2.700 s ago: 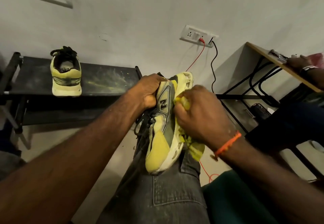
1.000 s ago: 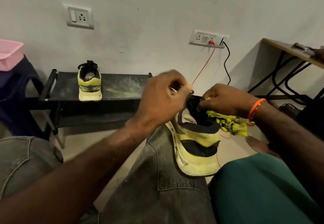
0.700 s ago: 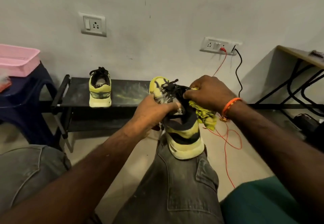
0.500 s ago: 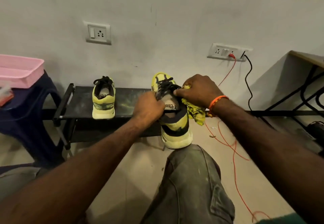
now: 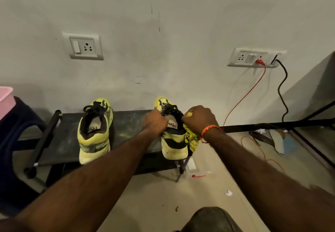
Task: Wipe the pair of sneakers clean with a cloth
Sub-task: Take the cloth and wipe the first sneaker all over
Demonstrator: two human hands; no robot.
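Two yellow sneakers with black laces stand heel-toward-me on a low black rack (image 5: 126,123). The left sneaker (image 5: 94,133) stands alone. The right sneaker (image 5: 174,141) is at the rack's right end, between both my hands. My left hand (image 5: 155,122) grips its collar on the left side. My right hand (image 5: 199,119), with an orange wrist thread, grips its right side together with a yellow cloth (image 5: 191,137) that hangs down beside the heel. I cannot tell whether the sole rests fully on the rack.
A dark blue stool (image 5: 16,141) with a pink tray (image 5: 5,99) stands at left. Red (image 5: 243,97) and black cables (image 5: 282,90) run from a wall socket to the floor at right. A black metal frame (image 5: 272,123) and a loose insole (image 5: 277,141) lie at right. My knee (image 5: 210,219) is at bottom.
The right sneaker has gone from my knee forward and down to the rack's right end, beside the other sneaker. Both hands stayed on it, the cloth still in my right hand.
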